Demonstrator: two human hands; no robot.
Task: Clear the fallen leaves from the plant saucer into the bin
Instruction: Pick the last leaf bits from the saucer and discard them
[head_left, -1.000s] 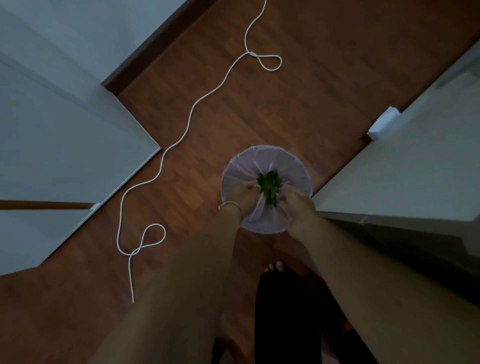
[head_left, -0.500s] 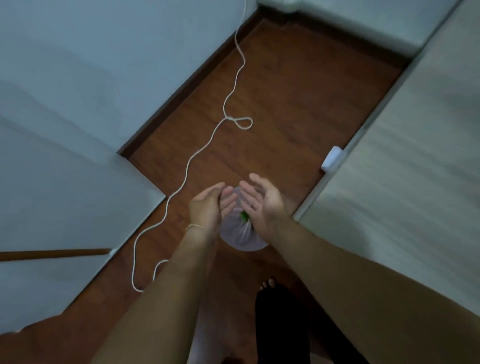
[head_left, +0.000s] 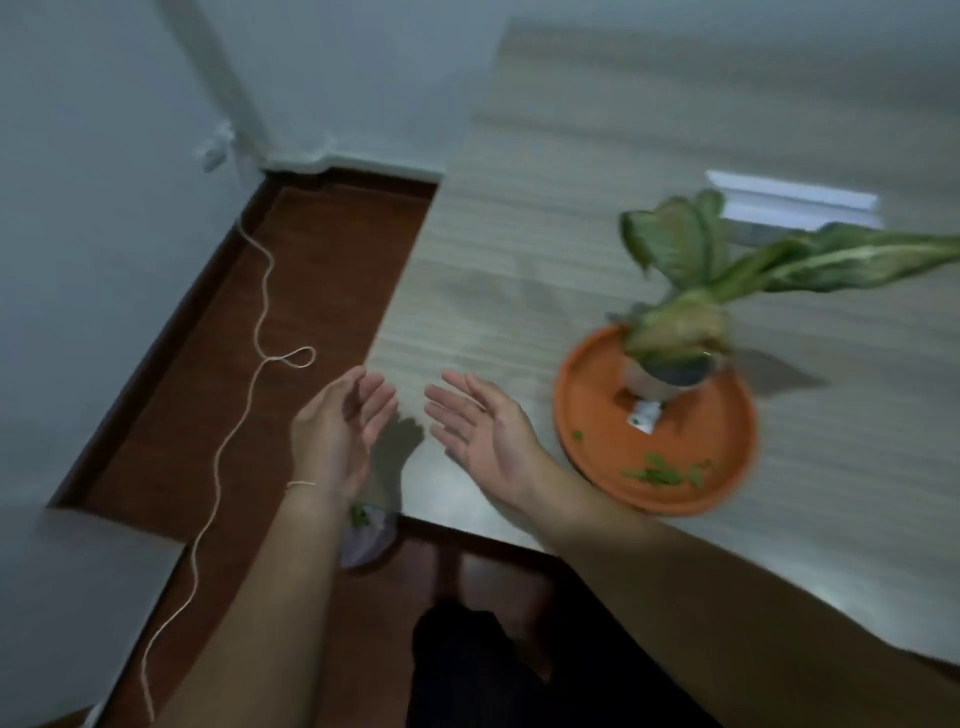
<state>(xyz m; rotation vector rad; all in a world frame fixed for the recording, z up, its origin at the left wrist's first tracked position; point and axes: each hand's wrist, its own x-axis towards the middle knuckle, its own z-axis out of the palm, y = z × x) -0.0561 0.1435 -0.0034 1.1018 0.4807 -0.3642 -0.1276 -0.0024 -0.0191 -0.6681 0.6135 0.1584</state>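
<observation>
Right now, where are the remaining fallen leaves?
In the head view, right side: on the near part of the orange saucer, leaves in front of the potted plant.

We hold both forearms out ahead, bare. Our left hand (head_left: 340, 434) and right hand (head_left: 480, 431) are empty, fingers spread loosely, palms turned up and inward facing each other, a gap between them. Thin band on our left wrist.

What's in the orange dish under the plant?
In the orange saucer stands a small potted plant, a white tag at its base, and green leaf bits near the front. What's under the pot is hidden.
</observation>
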